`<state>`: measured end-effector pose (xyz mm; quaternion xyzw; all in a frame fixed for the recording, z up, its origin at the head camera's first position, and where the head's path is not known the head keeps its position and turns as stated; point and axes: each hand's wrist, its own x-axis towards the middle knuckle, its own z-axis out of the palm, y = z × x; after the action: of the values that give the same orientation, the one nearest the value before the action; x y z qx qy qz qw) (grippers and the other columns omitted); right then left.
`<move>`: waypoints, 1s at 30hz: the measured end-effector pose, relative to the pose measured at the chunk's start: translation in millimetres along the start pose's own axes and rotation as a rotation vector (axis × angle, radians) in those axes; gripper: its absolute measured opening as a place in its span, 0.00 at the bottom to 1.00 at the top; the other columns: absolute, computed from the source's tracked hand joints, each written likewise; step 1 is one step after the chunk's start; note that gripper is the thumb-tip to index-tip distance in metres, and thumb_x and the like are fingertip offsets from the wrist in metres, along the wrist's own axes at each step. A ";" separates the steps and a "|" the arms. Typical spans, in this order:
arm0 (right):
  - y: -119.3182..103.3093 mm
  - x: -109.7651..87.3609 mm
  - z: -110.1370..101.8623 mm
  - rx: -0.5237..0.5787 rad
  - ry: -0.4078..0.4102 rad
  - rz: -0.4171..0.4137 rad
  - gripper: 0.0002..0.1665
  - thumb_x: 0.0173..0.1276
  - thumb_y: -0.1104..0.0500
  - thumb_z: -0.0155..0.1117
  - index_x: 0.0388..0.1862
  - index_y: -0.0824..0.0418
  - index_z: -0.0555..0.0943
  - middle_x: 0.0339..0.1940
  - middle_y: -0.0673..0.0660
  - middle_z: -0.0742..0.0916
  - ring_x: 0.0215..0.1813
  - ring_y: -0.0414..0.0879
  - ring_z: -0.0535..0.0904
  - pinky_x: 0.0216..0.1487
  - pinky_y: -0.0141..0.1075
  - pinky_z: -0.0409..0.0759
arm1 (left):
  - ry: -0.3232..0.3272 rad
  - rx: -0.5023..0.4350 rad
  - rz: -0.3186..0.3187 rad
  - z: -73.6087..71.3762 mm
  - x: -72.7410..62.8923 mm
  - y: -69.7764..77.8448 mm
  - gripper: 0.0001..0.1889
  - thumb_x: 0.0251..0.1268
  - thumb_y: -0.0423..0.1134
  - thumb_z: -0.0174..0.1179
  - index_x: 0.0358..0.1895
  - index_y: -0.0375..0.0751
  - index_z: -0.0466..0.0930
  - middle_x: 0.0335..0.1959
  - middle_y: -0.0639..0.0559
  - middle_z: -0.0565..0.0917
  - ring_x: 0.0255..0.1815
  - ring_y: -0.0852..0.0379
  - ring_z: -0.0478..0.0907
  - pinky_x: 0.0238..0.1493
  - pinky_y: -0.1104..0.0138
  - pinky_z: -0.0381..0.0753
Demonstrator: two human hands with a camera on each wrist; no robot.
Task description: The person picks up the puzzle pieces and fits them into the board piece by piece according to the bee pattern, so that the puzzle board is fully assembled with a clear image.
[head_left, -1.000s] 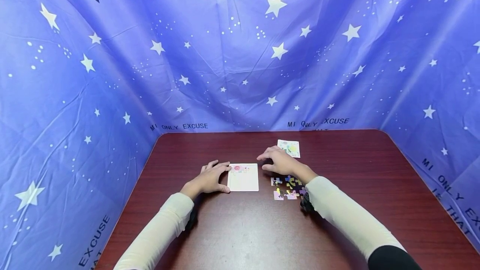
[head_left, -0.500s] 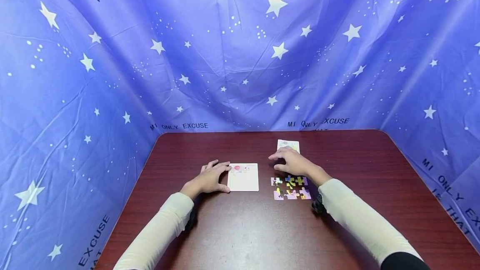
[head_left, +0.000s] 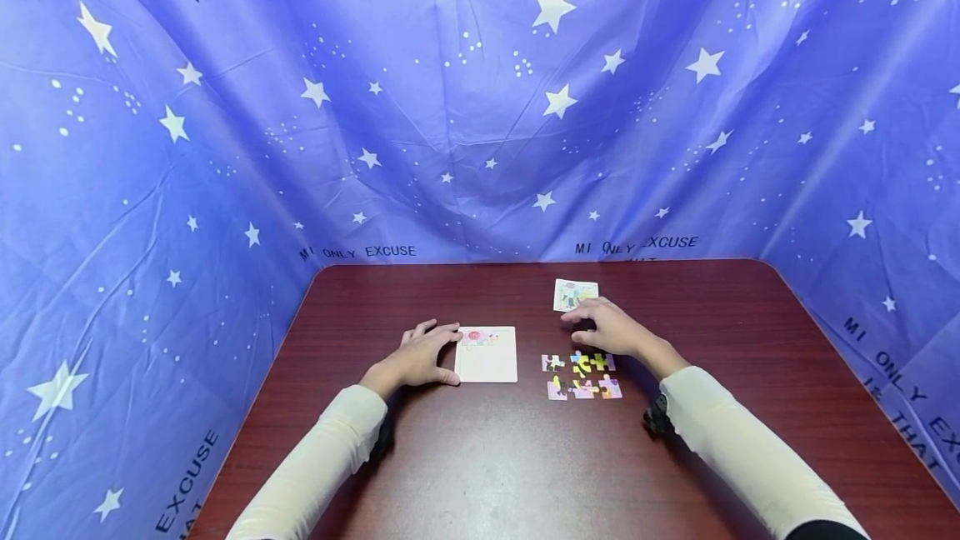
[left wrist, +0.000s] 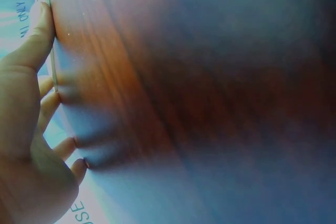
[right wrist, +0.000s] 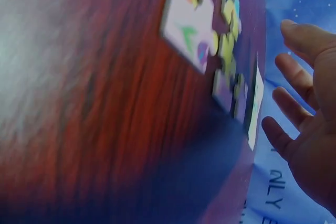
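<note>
A square white puzzle board (head_left: 487,363) lies mid-table, with a few joined picture pieces (head_left: 477,337) along its upper left. My left hand (head_left: 423,357) rests at the board's left edge, thumb and fingertips touching it, fingers spread. Right of the board, several loose jigsaw pieces (head_left: 584,388) lie in two rows. My right hand (head_left: 613,329) hovers just beyond them with nothing in its fingers, which look loosely bent in the right wrist view. Its fingertips partly cover the near edge of a small picture card (head_left: 576,293) farther back.
The dark red wooden table (head_left: 480,457) has rounded far corners. A blue curtain (head_left: 450,107) with white stars surrounds its back and sides.
My right hand has moved away from the board, to the right, passing over the picture card's near edge and uncovering the loose pieces. The left hand and the board have stayed put.
</note>
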<state>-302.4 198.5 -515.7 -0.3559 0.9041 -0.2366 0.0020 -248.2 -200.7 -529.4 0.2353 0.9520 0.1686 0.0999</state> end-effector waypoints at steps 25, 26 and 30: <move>32.7 -33.6 -4.8 -0.061 -0.026 0.097 0.20 0.62 0.61 0.73 0.54 0.57 0.88 0.48 0.55 0.88 0.55 0.58 0.78 0.61 0.56 0.72 | 0.015 -0.009 0.017 -0.8 -0.2 0.8 0.45 0.51 0.63 0.73 0.73 0.50 0.70 0.80 0.51 0.65 0.81 0.32 0.52 0.72 0.38 0.56; 32.9 -33.8 -5.0 -0.061 -0.026 0.101 0.20 0.62 0.62 0.73 0.54 0.57 0.88 0.48 0.55 0.88 0.55 0.58 0.78 0.60 0.56 0.72 | 0.014 -0.009 0.016 -1.0 -0.3 0.9 0.45 0.51 0.63 0.73 0.73 0.50 0.70 0.80 0.51 0.65 0.81 0.32 0.52 0.72 0.38 0.55; 35.4 -33.7 -4.4 -0.047 -0.027 0.116 0.19 0.62 0.63 0.73 0.53 0.57 0.88 0.47 0.55 0.88 0.56 0.58 0.78 0.60 0.56 0.72 | 0.007 -0.012 0.013 -1.4 -0.1 0.6 0.46 0.51 0.63 0.73 0.74 0.49 0.70 0.80 0.51 0.64 0.82 0.33 0.52 0.73 0.39 0.55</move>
<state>-300.7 244.6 -532.6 -0.3061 0.9284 -0.2099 0.0195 -248.2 -200.7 -527.9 0.2400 0.9498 0.1757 0.0968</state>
